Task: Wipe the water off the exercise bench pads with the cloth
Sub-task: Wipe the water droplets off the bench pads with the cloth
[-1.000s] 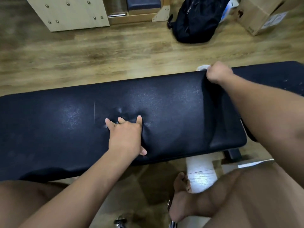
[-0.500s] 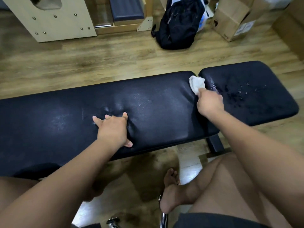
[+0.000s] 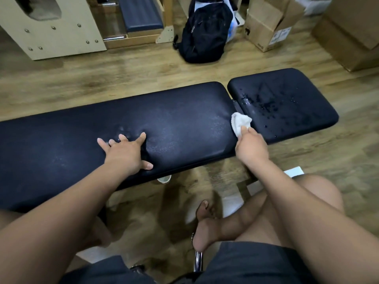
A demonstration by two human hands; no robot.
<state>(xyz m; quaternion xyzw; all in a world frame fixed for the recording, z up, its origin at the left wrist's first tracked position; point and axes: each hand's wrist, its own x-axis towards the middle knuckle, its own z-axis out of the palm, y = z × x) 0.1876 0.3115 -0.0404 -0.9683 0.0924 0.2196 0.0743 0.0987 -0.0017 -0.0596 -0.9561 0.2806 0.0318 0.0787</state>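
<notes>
A long black bench pad point(image 3: 174, 119) runs across the view, with a shorter black seat pad point(image 3: 287, 103) to its right. Water drops lie scattered over the seat pad, thickest near its left edge. My right hand point(image 3: 251, 148) holds a bunched white cloth point(image 3: 240, 123) at the gap between the two pads, near the front edge. My left hand point(image 3: 125, 150) presses flat on the long pad with fingers spread, denting the cushion.
A black backpack point(image 3: 203, 31) sits on the wooden floor behind the bench. Cardboard boxes point(image 3: 268, 23) stand at the back right, wooden equipment point(image 3: 51, 27) at the back left. My bare legs and foot point(image 3: 205, 226) are in front of the bench.
My right hand has drawn the cloth from the far edge of the gap toward the near edge. The camera has pulled back, so the wet seat pad shows. My left hand stays pressed.
</notes>
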